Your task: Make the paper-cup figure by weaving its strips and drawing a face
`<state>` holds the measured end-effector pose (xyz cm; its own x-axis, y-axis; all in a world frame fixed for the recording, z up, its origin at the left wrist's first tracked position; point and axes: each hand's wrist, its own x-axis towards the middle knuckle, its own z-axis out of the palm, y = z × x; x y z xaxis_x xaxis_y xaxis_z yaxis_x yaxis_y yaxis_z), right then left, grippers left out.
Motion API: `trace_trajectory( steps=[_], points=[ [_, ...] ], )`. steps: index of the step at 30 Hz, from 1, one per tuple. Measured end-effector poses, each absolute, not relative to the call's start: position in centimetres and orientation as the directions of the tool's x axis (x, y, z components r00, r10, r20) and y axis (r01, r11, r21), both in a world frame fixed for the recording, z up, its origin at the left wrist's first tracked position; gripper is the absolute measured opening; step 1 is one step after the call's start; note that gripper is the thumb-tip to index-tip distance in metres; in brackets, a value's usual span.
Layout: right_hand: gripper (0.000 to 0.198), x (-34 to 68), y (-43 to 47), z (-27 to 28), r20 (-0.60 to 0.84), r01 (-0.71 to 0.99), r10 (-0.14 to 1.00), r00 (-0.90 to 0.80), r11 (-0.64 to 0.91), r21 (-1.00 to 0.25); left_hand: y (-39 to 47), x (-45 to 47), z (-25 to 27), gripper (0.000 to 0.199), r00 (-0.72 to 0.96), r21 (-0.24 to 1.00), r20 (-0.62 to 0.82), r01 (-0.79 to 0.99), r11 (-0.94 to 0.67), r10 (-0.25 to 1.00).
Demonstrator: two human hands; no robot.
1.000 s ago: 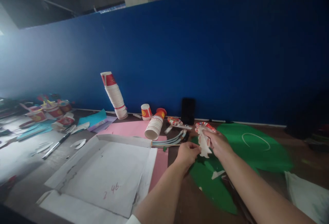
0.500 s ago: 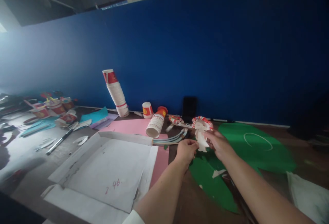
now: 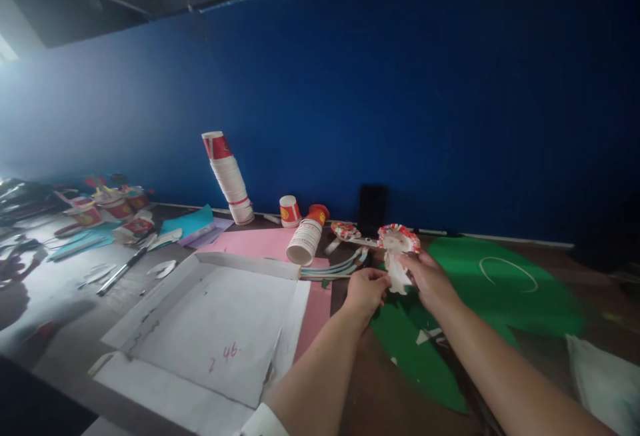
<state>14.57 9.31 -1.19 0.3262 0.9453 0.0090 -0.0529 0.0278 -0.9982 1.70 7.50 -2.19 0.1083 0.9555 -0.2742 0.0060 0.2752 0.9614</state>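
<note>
A white paper cutout point(image 3: 399, 281) with ragged edges is between my two hands, in front of the stacked cups. My left hand point(image 3: 367, 295) is closed, with thumb and fingertips pinching its left edge. From the other side, my right hand point(image 3: 431, 281) grips its upper right part. Just above the cutout is a round paper piece point(image 3: 395, 243) with a crinkled red-and-white rim; I cannot tell whether the two are joined. Below my hands lies green paper point(image 3: 415, 363) with white paper scraps point(image 3: 429, 336) on it.
A shallow white paper tray point(image 3: 225, 329) marked in red lies left, over pink paper point(image 3: 250, 241). Behind stand a tall leaning stack of paper cups point(image 3: 230, 179) and a single cup point(image 3: 289, 212). A black phone-like slab point(image 3: 373, 209) leans on the blue partition point(image 3: 350, 103).
The whole view has shifted slightly, so things appear a little farther right. Both hands keep their hold on the paper cutout, with hardly any movement.
</note>
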Motion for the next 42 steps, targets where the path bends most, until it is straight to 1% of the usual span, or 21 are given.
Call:
trace_trajectory(
  steps=[7, 15, 22, 27, 32, 36, 42],
  points=[
    [0.037, 14.4, 9.3, -1.1, -0.002, -0.173, 0.950, 0.311, 0.055, -0.983, 7.5, 1.7, -2.2, 0.010, 0.139, 0.965, -0.262, 0.010, 0.264, 0.955],
    [0.041, 14.6, 9.5, -1.4, 0.037, -0.211, 0.958, 0.285, 0.100, -0.972, 7.3, 1.7, -2.1, 0.009, 0.150, 0.965, -0.262, 0.023, 0.262, 0.953],
    [0.041, 14.8, 10.0, -2.0, 0.066, -0.230, 0.937, 0.343, 0.152, -0.961, 7.2, 1.7, -1.8, 0.012, 0.133, 0.962, -0.271, -0.006, 0.274, 0.953],
    [0.036, 15.9, 10.9, -2.5, 0.079, -0.209, 0.879, 0.470, 0.198, -0.958, 7.2, 1.9, -1.6, 0.019, 0.114, 0.949, -0.299, -0.066, 0.308, 0.947],
    [0.028, 17.6, 11.1, -2.6, 0.093, -0.147, 0.806, 0.584, 0.218, -0.965, 7.2, 2.0, -2.1, 0.016, 0.137, 0.958, -0.272, -0.053, 0.282, 0.952],
    [0.026, 18.2, 11.2, -2.8, 0.096, -0.114, 0.784, 0.613, 0.208, -0.971, 7.1, 2.0, -2.6, 0.011, 0.164, 0.968, -0.242, -0.027, 0.249, 0.957],
    [0.028, 18.0, 11.3, -2.9, 0.099, -0.106, 0.792, 0.602, 0.202, -0.973, 7.1, 2.1, -2.8, 0.010, 0.195, 0.975, -0.220, 0.020, 0.221, 0.956]
  ],
)
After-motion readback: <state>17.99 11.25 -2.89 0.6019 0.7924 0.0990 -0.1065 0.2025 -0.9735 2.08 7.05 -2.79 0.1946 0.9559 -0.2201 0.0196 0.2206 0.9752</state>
